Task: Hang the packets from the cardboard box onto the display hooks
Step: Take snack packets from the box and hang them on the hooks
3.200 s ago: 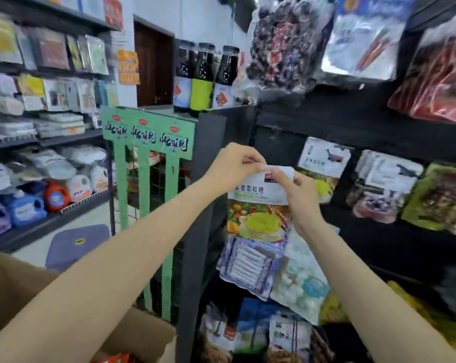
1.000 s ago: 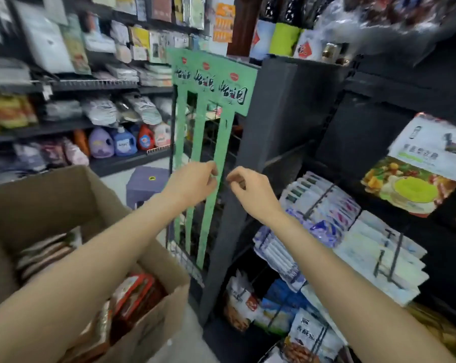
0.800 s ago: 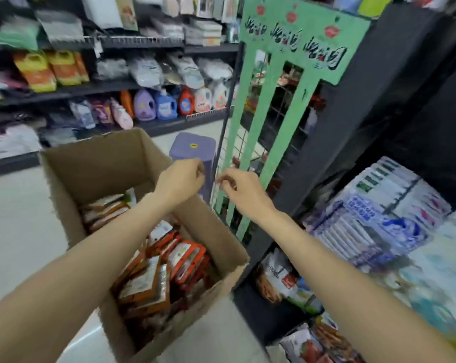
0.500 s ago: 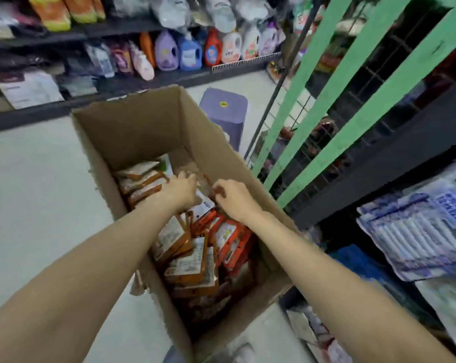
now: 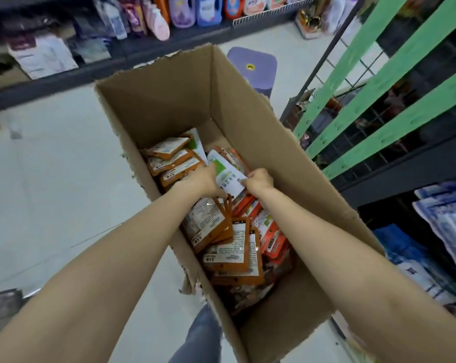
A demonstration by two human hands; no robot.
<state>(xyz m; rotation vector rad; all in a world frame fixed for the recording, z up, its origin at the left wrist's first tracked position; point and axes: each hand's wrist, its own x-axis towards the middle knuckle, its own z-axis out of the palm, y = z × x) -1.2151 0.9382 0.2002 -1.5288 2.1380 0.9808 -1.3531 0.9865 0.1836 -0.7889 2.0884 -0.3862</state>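
The cardboard box (image 5: 250, 119) stands open on the pale floor (image 5: 59, 195), beside a green display rack (image 5: 386, 82). Orange packets (image 5: 231, 254) lie heaped inside it. On top of them, toward the far end, rests a white packet (image 5: 228, 176). The left hand (image 5: 204, 179) grips its left side with curled fingers; the right hand (image 5: 259, 180) pinches its near corner.

Both hands reach into the open cardboard box (image 5: 261, 142) on the floor. The left hand (image 5: 204, 180) and right hand (image 5: 258, 180) each grip a side of a white-and-green packet (image 5: 225, 175) lying atop orange packets (image 5: 229, 247). Green display slats (image 5: 394, 79) stand to the right.
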